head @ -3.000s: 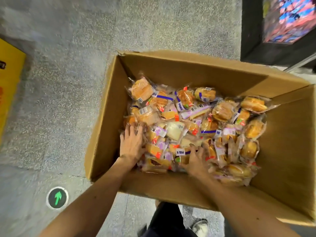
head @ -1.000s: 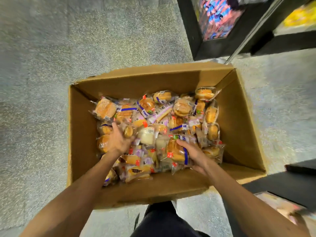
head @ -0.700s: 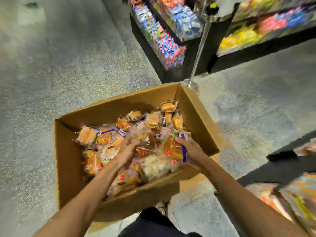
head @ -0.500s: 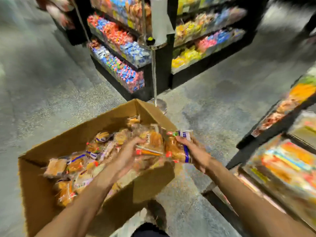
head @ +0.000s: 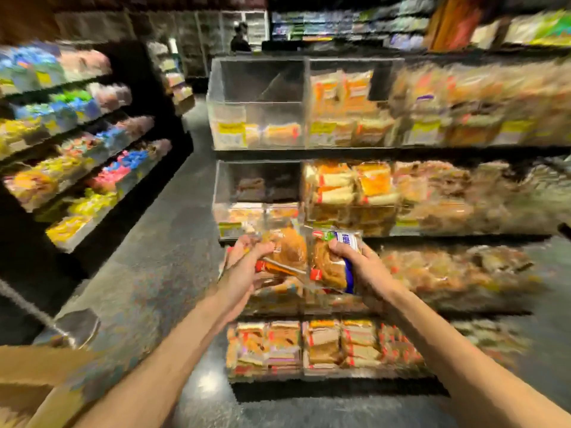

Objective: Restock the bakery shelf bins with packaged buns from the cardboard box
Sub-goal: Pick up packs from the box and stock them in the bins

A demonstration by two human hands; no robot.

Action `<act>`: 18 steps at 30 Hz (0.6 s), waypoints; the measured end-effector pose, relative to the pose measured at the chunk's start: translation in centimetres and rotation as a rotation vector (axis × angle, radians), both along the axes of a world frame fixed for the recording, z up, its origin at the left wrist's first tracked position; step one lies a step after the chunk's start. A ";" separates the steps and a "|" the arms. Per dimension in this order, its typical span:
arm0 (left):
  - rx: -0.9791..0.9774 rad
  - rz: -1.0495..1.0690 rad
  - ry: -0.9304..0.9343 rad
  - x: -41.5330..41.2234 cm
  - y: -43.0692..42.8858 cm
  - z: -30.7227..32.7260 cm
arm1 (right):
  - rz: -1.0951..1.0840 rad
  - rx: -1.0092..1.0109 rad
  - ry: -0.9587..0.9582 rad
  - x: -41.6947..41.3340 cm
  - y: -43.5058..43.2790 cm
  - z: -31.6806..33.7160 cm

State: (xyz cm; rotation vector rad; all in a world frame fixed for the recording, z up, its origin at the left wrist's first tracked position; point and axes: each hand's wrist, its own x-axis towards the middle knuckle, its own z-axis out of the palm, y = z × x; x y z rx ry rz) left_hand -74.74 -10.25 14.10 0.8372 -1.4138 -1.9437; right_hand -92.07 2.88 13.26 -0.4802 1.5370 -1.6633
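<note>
The left grip (head: 244, 270) holds a clear-wrapped golden bun (head: 289, 250) and the right grip (head: 363, 267) holds a blue-striped bun pack (head: 329, 268), near clear plastic shelf bins (head: 256, 103).

Golden buns (head: 327, 267), blue-striped wrapper (head: 349, 242)

Heavy motion blur smears the shelf bins (head: 463, 186) at right and the candy racks (head: 77, 156) at left; I read only the centre as fairly sharp. The aisle is dim, with pale glare on the dark floor (head: 205, 381) and wide-lens bending at the edges.
</note>
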 end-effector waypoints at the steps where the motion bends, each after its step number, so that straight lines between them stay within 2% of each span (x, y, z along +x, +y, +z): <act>1: -0.025 -0.060 0.004 -2.7 1.4 0.4 | -0.052 -0.015 -0.003 -2.0 2.1 0.2; 5: -0.059 -0.307 0.018 -12.0 6.3 1.2 | -0.253 -0.084 -0.036 -9.1 9.3 0.2; 9: -0.076 -0.453 0.017 -20.2 9.5 0.3 | -0.403 -0.090 -0.071 -15.2 14.2 -0.8; 13: -0.154 -0.433 0.002 -28.2 11.2 -1.4 | -0.507 -0.098 -0.113 -21.1 16.9 -2.0; 18: -0.215 -0.498 -0.051 -38.4 10.6 -2.8 | -0.517 -0.051 -0.097 -30.0 18.8 -2.8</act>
